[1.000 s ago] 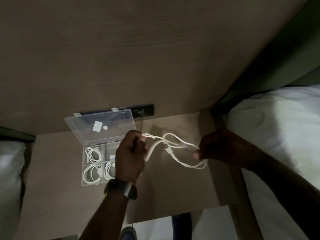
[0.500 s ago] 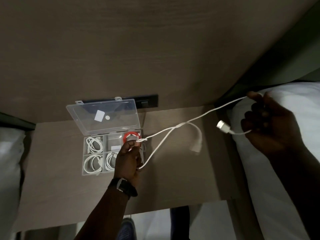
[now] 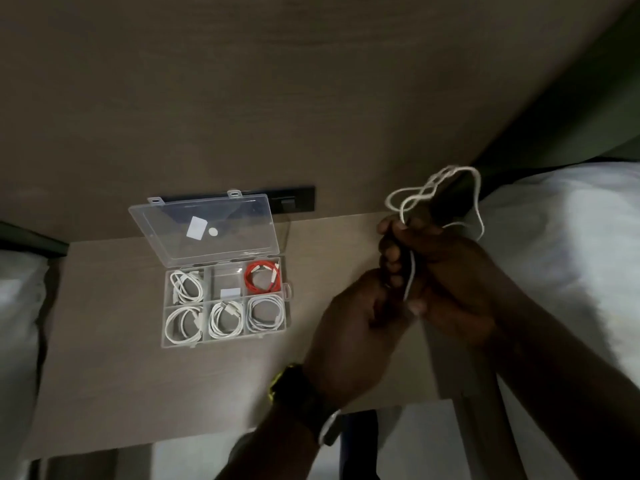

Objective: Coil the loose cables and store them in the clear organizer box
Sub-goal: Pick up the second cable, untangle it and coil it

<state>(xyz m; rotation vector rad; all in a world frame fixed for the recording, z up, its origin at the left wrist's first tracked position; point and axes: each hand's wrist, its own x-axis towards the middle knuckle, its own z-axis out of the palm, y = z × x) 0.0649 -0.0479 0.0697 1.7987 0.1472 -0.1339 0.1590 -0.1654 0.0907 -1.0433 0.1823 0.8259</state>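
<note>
A loose white cable [image 3: 433, 194] hangs in several uneven loops above my hands, over the table's right end. My right hand [image 3: 450, 268] is closed around the cable's strands. My left hand [image 3: 353, 327], with a dark watch on the wrist, pinches the lower strand just below it. The clear organizer box [image 3: 242, 339] lies to the left with its lid [image 3: 204, 230] tilted back open. Coiled white cables fill the three front compartments and the back left one. A red cable [image 3: 261, 280] fills the back right compartment. The back middle one holds only a small white piece.
The box sits on a wooden bedside table [image 3: 104, 341] against a wood-panelled wall. A black socket strip [image 3: 294, 202] runs behind the lid. White bedding [image 3: 561, 258] lies close on the right, more bedding [image 3: 17, 323] on the left.
The cable was stretched wide between my hands; now both hands have come together at the table's right end and the cable is gathered into loops. The red cable now lies in the box.
</note>
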